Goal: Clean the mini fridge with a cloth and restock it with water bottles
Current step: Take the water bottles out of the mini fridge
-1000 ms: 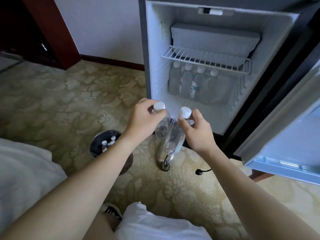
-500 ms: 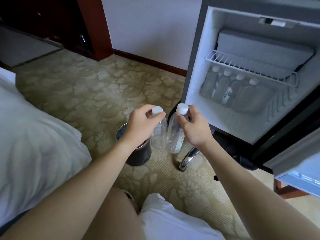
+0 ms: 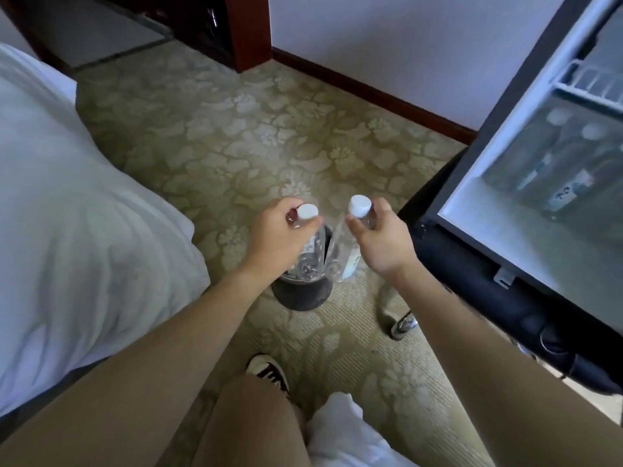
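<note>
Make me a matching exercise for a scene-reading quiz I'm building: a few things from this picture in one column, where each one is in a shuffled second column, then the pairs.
Things
1. bottle with the flat-looking cap
2. bottle with the taller cap
3. stocked bottles
4. dark bin

Places
A. on the carpet, beneath the held bottles
B. in the right hand
C. inside the mini fridge, under the wire shelf
D. in the left hand

Pairs: 1-D, 2-B, 3-C, 4-A
</note>
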A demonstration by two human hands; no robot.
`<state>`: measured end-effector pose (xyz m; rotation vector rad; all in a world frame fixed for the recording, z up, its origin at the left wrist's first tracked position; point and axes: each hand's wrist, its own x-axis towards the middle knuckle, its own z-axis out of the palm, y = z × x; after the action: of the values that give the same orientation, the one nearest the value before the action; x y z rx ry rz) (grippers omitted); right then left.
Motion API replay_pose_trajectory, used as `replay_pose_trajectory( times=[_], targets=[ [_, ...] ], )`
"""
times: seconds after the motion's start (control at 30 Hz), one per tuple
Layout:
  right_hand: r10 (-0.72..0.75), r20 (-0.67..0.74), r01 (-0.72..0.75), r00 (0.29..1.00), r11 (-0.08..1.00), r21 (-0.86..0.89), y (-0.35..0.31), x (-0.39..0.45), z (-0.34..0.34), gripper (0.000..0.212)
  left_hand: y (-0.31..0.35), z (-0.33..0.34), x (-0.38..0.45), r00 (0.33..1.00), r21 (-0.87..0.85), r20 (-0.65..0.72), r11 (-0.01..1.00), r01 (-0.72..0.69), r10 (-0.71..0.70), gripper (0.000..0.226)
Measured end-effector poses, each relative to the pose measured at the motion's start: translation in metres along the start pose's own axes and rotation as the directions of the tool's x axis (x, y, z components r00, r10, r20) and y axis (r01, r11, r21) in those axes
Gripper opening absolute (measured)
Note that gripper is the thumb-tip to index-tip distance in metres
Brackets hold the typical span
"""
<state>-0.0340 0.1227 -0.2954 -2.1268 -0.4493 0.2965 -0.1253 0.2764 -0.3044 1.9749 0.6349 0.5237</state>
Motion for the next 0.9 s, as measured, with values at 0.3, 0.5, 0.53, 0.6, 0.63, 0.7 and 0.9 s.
replay_pose_trajectory(
  times=[0.3, 0.5, 0.53, 0.6, 0.63, 0.7, 0.9],
  targets=[
    [0.079, 0.109, -0.077, 0.991, 0.997, -0.026, 0.038, 0.073, 0.072, 0.028, -0.086, 0.018, 0.056, 0.997, 0.06, 0.007, 0.995, 0.08, -0.081, 0.023],
    [0.158, 0.175, -0.147, 0.972, 0.987, -0.071, 0.069, 0.119, 0.12, 0.038, -0.14, 0.041, 0.092, 0.988, 0.09, 0.041, 0.985, 0.145, -0.149, 0.022],
    [0.165, 0.181, -0.152, 0.97, 0.985, -0.082, 0.075, 0.126, 0.127, 0.038, -0.147, 0.046, 0.096, 0.986, 0.105, 0.041, 0.982, 0.157, -0.162, 0.021],
    [0.181, 0.186, -0.166, 0.966, 0.981, -0.096, 0.088, 0.137, 0.139, 0.038, -0.16, 0.055, 0.101, 0.983, 0.131, 0.048, 0.977, 0.171, -0.178, 0.021],
    [0.189, 0.185, -0.172, 0.964, 0.98, -0.102, 0.093, 0.143, 0.143, 0.038, -0.167, 0.06, 0.105, 0.982, 0.128, 0.05, 0.976, 0.176, -0.184, 0.021],
    [0.207, 0.175, -0.188, 0.962, 0.975, -0.118, 0.102, 0.152, 0.15, 0.038, -0.179, 0.069, 0.111, 0.978, 0.116, 0.04, 0.973, 0.198, -0.204, 0.02],
    [0.238, 0.198, -0.204, 0.951, 0.963, -0.177, 0.123, 0.163, 0.17, 0.037, -0.201, 0.089, 0.113, 0.968, 0.188, 0.07, 0.957, 0.223, -0.239, 0.025]
  ],
)
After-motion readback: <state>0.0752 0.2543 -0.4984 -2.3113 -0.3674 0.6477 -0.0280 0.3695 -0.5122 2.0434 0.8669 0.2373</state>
